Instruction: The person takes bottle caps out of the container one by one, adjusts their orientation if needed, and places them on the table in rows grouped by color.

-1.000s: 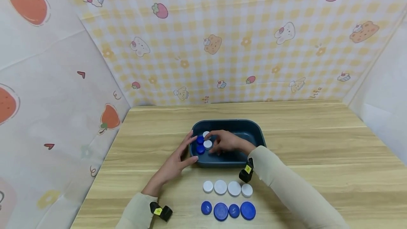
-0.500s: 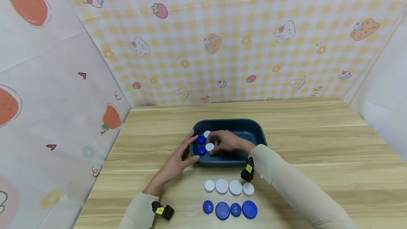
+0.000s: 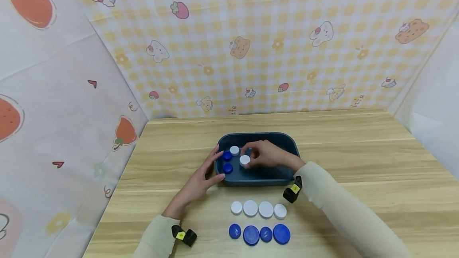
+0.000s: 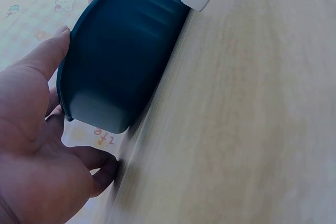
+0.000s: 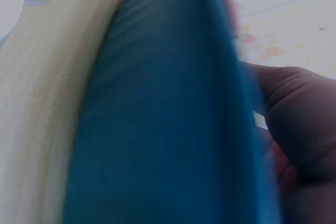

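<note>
My right hand (image 3: 267, 154) pinches a white bottle cap (image 3: 245, 160) between thumb and fingers, inside a dark blue-green tray (image 3: 258, 182). At the tray's left end lie a second white bottle cap (image 3: 234, 150) and two blue caps, one behind (image 3: 227, 155) and one in front (image 3: 227, 168). My left hand (image 3: 195, 184) rests against that end, thumb and fingers spread and touching the rim. The left wrist view shows its thumb (image 4: 50, 53) on the rim of the tray (image 4: 115, 61). In the right wrist view the tray wall (image 5: 157, 108) hides the pinched cap and the right fingertips.
In front of the tray, a row of white caps (image 3: 250, 208) lies on the wooden table (image 3: 340, 138). Nearer still runs a row of blue caps (image 3: 251, 235). A patterned cloth (image 3: 272, 51) hangs behind the table, with white cloth at the left side.
My right hand has taken hold of the white cap beside the front blue one and moved it right, away from the blue caps. The left hand stays at the tray's end.
</note>
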`<action>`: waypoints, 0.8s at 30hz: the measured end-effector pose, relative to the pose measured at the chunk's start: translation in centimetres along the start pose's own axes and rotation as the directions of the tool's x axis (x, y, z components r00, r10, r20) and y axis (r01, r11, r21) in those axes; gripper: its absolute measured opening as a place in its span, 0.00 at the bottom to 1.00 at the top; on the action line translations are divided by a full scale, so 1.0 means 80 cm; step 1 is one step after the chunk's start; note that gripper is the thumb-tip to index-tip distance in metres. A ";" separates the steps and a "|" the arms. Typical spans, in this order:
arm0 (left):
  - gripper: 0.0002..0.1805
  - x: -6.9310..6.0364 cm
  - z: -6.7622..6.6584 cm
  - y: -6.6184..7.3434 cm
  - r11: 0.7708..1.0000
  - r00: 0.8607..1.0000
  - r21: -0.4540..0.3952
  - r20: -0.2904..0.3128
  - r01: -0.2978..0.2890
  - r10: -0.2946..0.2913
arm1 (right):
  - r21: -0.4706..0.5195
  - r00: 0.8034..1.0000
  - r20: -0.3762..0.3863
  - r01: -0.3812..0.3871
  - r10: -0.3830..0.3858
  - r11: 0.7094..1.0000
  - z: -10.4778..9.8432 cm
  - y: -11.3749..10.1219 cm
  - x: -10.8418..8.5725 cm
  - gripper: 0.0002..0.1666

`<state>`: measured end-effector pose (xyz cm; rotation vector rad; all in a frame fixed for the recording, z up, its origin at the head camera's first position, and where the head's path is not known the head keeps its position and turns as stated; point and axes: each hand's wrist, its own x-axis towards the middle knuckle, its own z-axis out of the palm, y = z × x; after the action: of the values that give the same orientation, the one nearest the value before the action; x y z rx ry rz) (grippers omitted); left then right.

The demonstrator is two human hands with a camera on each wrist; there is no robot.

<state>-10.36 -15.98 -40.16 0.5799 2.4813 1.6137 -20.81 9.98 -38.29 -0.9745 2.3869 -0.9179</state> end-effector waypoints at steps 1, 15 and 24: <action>0.34 0.000 0.000 0.000 1.000 1.000 0.001 -0.002 0.003 -0.003 | -0.006 1.000 -0.006 0.010 -0.010 1.000 -0.004 -0.001 -0.006 0.19; 0.34 0.002 -0.001 0.001 1.000 1.000 0.004 0.000 -0.004 0.004 | 0.013 0.997 -0.010 0.079 -0.079 0.997 -0.036 -0.011 -0.092 0.19; 0.34 0.000 0.002 0.000 1.000 1.000 0.011 -0.009 0.016 -0.016 | 0.016 0.997 0.028 0.071 -0.071 0.997 -0.034 -0.014 -0.140 0.19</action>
<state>-10.33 -15.85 -40.24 0.5543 2.4955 1.6017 -14.31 18.71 -34.31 -1.0654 2.3312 -0.9398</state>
